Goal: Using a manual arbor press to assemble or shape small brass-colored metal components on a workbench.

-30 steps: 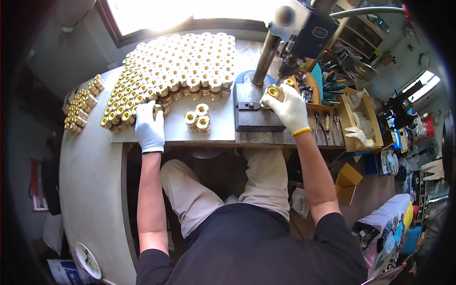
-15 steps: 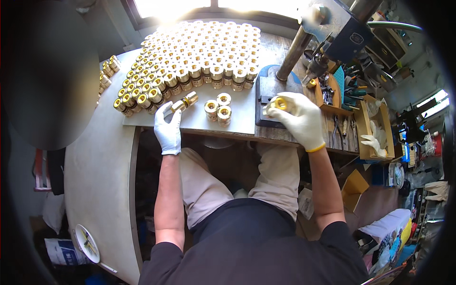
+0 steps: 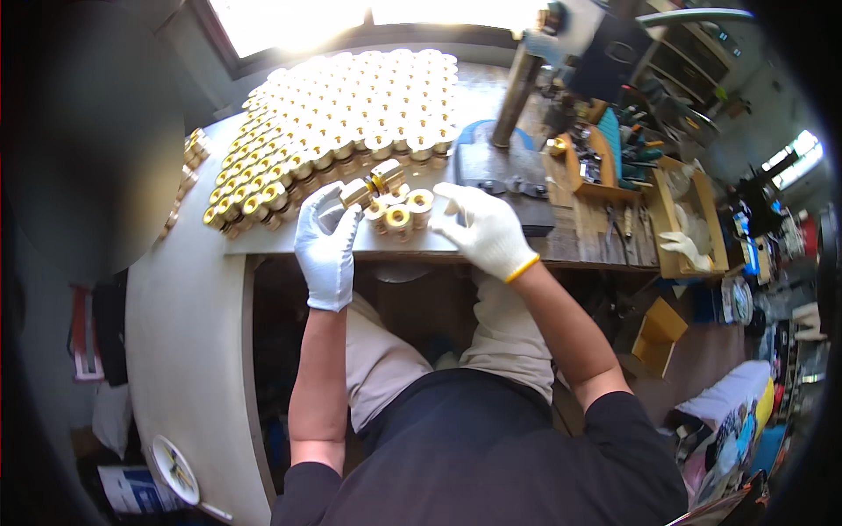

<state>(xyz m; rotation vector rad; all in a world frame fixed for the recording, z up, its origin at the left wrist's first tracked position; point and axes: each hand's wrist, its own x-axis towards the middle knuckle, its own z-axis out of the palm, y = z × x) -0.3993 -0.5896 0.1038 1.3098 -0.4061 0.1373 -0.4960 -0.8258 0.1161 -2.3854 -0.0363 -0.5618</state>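
My left hand [image 3: 325, 250], in a white glove, pinches one end of a brass pipe fitting [image 3: 384, 176] between thumb and fingers. The fitting lies tilted, pointing away to the right, with a dark band round its middle. Just below it, a small cluster of upright fittings [image 3: 399, 219] stands near the front edge of the grey sheet; the held piece partly hides them. Right of this cluster is my right hand [image 3: 482, 228], gloved in white with a yellow cuff. Its thumb and fingers are apart, with nothing seen between them.
Rows of upright brass fittings [image 3: 342, 105] fill the back of the grey worktop [image 3: 189, 289]. At right stands a drill press on a dark base [image 3: 500, 171]. Beyond it are a wooden tool tray [image 3: 596, 171], pliers [image 3: 611, 230] and a box with gloves [image 3: 693, 250].
My right hand has moved left from the press base to the small cluster and let go of its fitting. My left hand has shifted slightly right with its fitting. The view has turned slightly.
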